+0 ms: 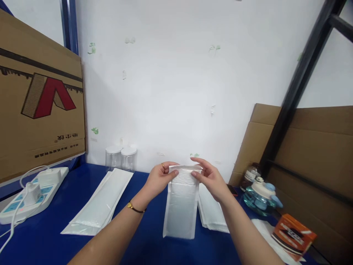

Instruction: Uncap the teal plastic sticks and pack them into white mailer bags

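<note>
A white padded mailer (181, 209) hangs upright in front of me, its top edge pinched at both corners. My left hand (163, 177) grips the upper left corner, thumb on the near face. At the upper right corner my right hand (209, 176) pinches with its thumb, while the index finger sticks out above the edge. Fingers behind the mailer are hidden. To the left lies a stack of longer white mailers (100, 202). Another pile of white mailers (212, 209) rests on the right, partly covered by my right forearm.
On the blue table (138, 228) a power strip (55, 187) with plugs lies far left, under a large cardboard box (41, 121). Two clear jars (128, 160) stand by the wall. At right are a teal bottle (259, 198), a brown bottle (250, 175) and an orange box (293, 235).
</note>
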`<action>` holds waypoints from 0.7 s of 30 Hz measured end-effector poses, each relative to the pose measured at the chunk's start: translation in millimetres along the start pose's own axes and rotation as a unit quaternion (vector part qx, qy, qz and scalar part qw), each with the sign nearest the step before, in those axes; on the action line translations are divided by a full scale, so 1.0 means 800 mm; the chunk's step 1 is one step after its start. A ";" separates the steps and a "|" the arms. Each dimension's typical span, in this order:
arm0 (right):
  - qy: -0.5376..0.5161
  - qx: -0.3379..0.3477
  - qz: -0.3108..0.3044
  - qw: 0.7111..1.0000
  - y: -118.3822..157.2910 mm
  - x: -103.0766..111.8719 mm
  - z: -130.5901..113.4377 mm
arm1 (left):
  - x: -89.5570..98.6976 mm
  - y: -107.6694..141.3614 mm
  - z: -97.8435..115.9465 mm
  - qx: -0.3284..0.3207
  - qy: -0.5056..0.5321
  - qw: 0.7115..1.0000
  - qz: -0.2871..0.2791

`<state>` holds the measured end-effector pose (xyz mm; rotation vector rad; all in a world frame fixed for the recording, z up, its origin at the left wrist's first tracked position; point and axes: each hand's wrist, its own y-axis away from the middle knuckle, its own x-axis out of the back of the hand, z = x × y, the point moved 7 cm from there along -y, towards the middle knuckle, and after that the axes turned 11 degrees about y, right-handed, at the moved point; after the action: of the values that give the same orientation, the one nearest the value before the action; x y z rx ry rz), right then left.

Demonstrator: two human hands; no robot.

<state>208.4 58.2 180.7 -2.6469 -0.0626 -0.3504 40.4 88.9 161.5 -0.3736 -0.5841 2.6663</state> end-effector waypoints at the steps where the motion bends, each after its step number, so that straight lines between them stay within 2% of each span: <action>1: -0.003 0.000 -0.008 1.000 0.002 -0.003 0.009 | 0.003 0.002 -0.004 0.003 -0.008 1.000 0.004; 3: -0.012 -0.003 0.006 1.000 0.008 -0.005 0.033 | 0.007 0.006 -0.017 0.022 -0.008 1.000 -0.009; 6: -0.036 -0.045 0.003 0.998 0.018 -0.014 0.073 | 0.012 0.015 -0.044 0.084 0.026 0.996 -0.030; 9: -0.095 -0.064 -0.026 0.993 0.029 -0.024 0.089 | 0.016 0.025 -0.071 0.156 0.106 0.982 -0.033; 12: -0.171 -0.070 -0.066 0.980 0.034 -0.036 0.082 | 0.020 0.030 -0.085 0.171 0.167 0.971 0.010; 15: -0.209 -0.051 -0.058 0.975 0.032 -0.043 0.068 | 0.007 0.034 -0.099 0.192 0.251 0.948 0.027; 18: -0.120 0.029 -0.025 0.992 0.031 -0.052 0.046 | -0.021 0.042 -0.120 0.235 0.310 0.921 0.019; 21: 0.033 0.083 -0.014 0.996 0.035 -0.068 0.032 | -0.039 0.050 -0.134 0.262 0.292 0.920 0.014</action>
<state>164.9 45.5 132.5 -2.4715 -0.1039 -0.4230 91.9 79.1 54.7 -0.9541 0.3126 2.4165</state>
